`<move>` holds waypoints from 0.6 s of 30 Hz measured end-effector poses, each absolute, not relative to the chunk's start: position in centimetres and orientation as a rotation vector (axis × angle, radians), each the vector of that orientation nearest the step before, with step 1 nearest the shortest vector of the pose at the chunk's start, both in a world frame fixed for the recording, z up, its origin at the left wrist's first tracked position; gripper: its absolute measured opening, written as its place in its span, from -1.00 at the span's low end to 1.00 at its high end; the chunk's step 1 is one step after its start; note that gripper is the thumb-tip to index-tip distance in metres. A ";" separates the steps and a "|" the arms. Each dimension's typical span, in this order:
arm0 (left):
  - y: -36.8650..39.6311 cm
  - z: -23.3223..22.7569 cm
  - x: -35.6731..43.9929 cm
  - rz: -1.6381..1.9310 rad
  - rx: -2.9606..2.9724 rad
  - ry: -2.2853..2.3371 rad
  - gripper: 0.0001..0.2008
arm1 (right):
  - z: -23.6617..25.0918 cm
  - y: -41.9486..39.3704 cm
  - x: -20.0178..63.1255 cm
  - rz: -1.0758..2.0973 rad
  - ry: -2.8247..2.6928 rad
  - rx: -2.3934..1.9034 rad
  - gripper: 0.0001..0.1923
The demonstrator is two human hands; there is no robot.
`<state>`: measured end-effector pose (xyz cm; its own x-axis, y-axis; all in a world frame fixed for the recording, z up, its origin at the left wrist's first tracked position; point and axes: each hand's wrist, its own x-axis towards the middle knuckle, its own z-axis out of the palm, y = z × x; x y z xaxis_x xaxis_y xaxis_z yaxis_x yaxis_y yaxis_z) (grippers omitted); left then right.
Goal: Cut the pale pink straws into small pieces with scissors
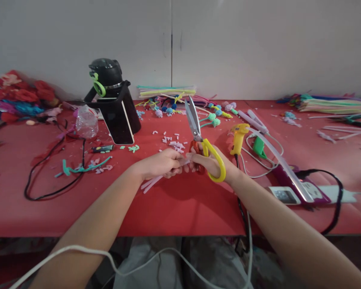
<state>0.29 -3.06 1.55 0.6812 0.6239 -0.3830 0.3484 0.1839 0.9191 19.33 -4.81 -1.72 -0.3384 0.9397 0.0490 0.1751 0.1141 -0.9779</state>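
Observation:
My right hand (210,162) grips scissors (198,132) with yellow and red handles; the steel blades point up and away, held together. My left hand (162,163) holds a small bundle of pale pink pipe cleaners (150,184) whose ends stick out toward me below the hand. Both hands meet at the middle of the red table (174,208), fingertips touching around the pink stems. Short pink cut pieces (173,142) lie scattered just beyond the hands.
A black bottle in a black stand (116,104) is at the left rear. A yellow glue gun (238,138), cables, a hair straightener (289,176) and a power strip (327,192) lie right. Pipe cleaner piles (333,105) and small finished flowers line the back.

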 end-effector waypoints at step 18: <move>-2.6 1.4 -0.2 0.288 1.594 0.981 -0.66 | -2.0 -4.6 19.1 1.199 -1.473 -1.136 -0.77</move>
